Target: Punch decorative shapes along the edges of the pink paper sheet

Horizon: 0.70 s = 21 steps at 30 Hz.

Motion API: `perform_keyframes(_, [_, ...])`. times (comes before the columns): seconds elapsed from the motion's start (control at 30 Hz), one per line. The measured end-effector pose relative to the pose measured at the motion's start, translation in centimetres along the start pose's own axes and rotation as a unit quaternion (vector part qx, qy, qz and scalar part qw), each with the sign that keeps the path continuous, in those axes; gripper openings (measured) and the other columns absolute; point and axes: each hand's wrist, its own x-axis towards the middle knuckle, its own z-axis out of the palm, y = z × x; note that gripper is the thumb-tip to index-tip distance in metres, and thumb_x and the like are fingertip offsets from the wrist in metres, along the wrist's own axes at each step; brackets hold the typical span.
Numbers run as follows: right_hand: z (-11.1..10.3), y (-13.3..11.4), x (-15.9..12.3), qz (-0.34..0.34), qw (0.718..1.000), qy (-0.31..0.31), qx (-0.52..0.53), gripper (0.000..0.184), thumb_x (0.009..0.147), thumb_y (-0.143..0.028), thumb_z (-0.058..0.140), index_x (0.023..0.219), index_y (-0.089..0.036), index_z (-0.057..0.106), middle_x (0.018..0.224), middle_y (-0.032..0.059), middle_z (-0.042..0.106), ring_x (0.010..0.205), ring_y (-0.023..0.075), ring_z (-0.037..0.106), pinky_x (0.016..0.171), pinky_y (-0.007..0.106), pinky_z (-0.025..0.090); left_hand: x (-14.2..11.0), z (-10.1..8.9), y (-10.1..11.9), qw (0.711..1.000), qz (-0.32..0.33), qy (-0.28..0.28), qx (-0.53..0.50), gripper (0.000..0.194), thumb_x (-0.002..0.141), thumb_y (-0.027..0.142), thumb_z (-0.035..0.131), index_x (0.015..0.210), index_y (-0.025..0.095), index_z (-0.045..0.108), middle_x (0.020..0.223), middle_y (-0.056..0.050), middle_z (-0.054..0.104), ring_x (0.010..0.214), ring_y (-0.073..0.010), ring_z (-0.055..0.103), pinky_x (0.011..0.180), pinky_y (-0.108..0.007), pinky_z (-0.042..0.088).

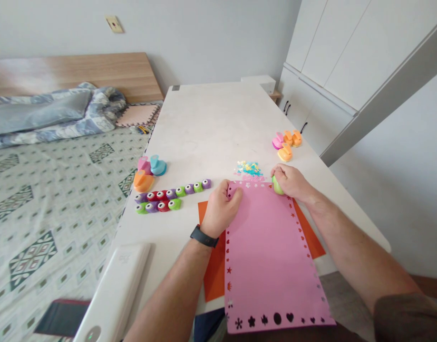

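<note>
A pink sheet of paper (264,247) with small shapes cut along its edges lies in front of me, its near end reaching past the table edge. My left hand (223,206) is closed on its far left corner, thumb on top. At the far right corner my right hand (289,180) grips a light green craft punch (277,185), which sits on the sheet's edge. Fingers hide part of the punch. Orange paper (214,270) lies underneath. Just beyond the sheet is a pile of yellow, blue and pink paper cut-outs (249,169).
Two rows of small coloured punches (171,194) stand on the left, near larger punches (157,165). More orange and pink punches (285,152) stand at the right edge. A white device (114,289) lies front left on the white table (204,123). A bed adjoins on the left.
</note>
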Motion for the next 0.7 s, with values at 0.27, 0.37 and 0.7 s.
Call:
perform_keyframes(0.27, [-0.1,-0.2,-0.1,0.005,1.000,0.018,0.013,0.026,0.094,-0.032,0.044,0.081,-0.023,0.065,0.082,0.0027,0.074,0.081,0.0213,0.065,0.073,0.031,0.043,0.0,-0.1,0.0,1.000,-0.006,0.001,0.001,0.017,0.091,0.031,0.055,0.079,0.020,0.051,0.069,0.004,0.050,0.065,-0.0121,0.046,0.061,-0.026,0.031])
perform_keyframes(0.37, [-0.4,-0.7,-0.4,0.002,0.999,0.021,0.050,0.027,0.093,-0.032,0.044,0.083,-0.024,0.068,0.084,0.0019,0.074,0.080,0.0212,0.065,0.073,0.031,0.044,0.1,-0.1,0.0,1.000,-0.009,0.004,-0.006,0.016,0.091,0.031,0.055,0.080,0.020,0.051,0.069,0.004,0.051,0.065,-0.0121,0.046,0.061,-0.026,0.032])
perform_keyframes(0.7, [-0.5,0.3,0.2,0.068,0.972,0.154,0.166,0.030,0.088,-0.040,0.051,0.082,-0.024,0.075,0.085,0.0021,0.072,0.084,0.0227,0.064,0.074,0.033,0.046,0.1,0.1,-0.3,1.000,-0.007,0.001,0.000,0.018,0.093,0.033,0.055,0.081,0.020,0.052,0.069,0.005,0.050,0.064,-0.0116,0.046,0.061,-0.026,0.032])
